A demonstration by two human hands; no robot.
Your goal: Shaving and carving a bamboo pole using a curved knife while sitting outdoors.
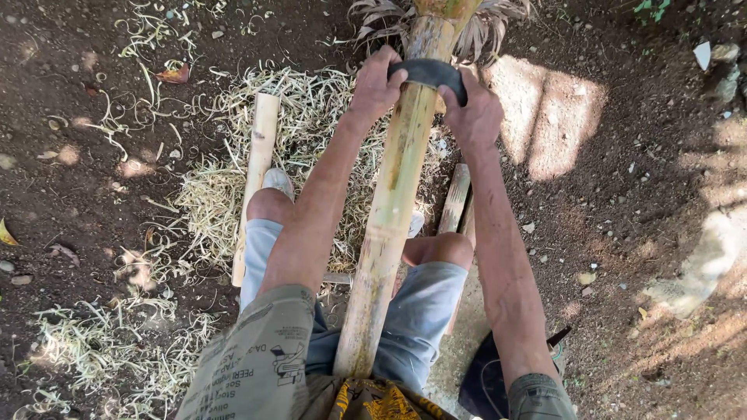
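- Khaki cloth with dark printed lettering over the left thigh, at bottom centre; yellow and black patterned fabric just beside it.
- Long bamboo pole between the knees, from the lap up to dry leaves at the top edge.
- Curved dark blade across the pole, near its upper end.
- Left hand closed around the blade's left end.
- Right hand closed around the right end.
- Pale shavings on the soil below, with a short bamboo piece on them.
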